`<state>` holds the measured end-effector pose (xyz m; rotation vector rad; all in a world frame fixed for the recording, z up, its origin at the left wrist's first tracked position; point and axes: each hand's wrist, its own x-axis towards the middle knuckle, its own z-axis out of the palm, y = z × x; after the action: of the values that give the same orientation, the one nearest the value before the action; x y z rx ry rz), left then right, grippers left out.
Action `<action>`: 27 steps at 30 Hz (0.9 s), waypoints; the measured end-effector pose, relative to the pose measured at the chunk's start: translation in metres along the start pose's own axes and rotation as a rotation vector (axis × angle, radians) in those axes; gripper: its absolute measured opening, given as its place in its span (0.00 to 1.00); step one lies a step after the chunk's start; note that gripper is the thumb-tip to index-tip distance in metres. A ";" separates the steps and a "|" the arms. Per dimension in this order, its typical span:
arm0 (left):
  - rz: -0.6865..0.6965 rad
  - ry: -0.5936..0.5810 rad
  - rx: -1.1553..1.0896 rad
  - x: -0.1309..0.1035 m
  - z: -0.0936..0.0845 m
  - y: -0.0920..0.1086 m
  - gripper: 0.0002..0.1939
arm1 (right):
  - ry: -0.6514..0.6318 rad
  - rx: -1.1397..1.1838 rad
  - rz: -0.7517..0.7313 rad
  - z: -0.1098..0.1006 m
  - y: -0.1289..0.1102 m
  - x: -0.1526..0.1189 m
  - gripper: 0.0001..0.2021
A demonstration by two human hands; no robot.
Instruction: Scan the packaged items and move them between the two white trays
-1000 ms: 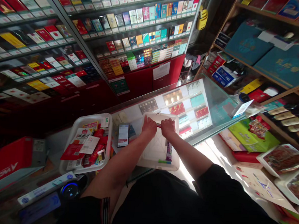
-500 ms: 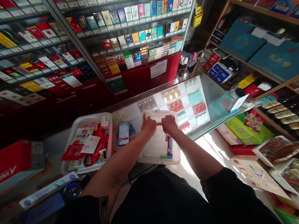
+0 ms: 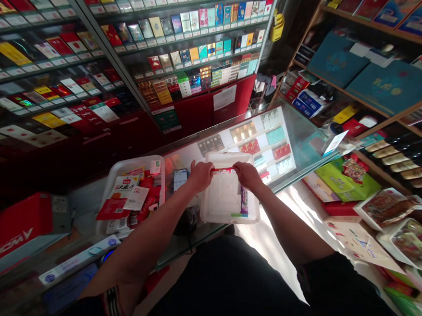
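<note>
My left hand [image 3: 201,175] and my right hand [image 3: 247,175] pinch opposite ends of a narrow red packet [image 3: 223,170], stretched level between them. Its exact kind is too small to tell. Beneath it is a shallow white plastic tray [image 3: 219,202] on the glass counter. Along the tray's right side lies a purple-wrapped snack bar [image 3: 244,202], with a small green and blue packet [image 3: 239,215] near the front edge. Just left of my left hand lies a phone [image 3: 179,179], partly covered by my arm.
A white basket [image 3: 163,186] at left holds several snack packets, partly behind my forearm. The glass display counter [image 3: 299,140] extends right. Cigarette shelves [image 3: 190,36] stand behind it; a red box [image 3: 9,225] lies far left, boxes and bottles at right.
My hands have moved apart, with the left going left and the right going right. More of the red packet now shows between them. The view has shifted slightly.
</note>
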<state>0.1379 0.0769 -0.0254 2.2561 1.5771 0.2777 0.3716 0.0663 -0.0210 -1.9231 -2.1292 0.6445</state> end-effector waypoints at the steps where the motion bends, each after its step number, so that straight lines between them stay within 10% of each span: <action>1: -0.022 -0.002 -0.092 -0.004 -0.006 -0.005 0.11 | 0.015 0.079 0.015 0.000 -0.003 -0.002 0.14; 12: -0.527 0.086 -1.166 -0.067 -0.027 -0.067 0.22 | 0.060 0.847 0.164 0.029 -0.040 -0.014 0.14; 27: -0.103 0.122 -0.250 -0.137 -0.083 -0.129 0.12 | 0.015 0.408 -0.201 0.049 -0.102 -0.038 0.08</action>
<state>-0.0518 0.0038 0.0040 1.9951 1.6130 0.5606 0.2646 0.0140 -0.0136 -1.4748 -1.9589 0.9319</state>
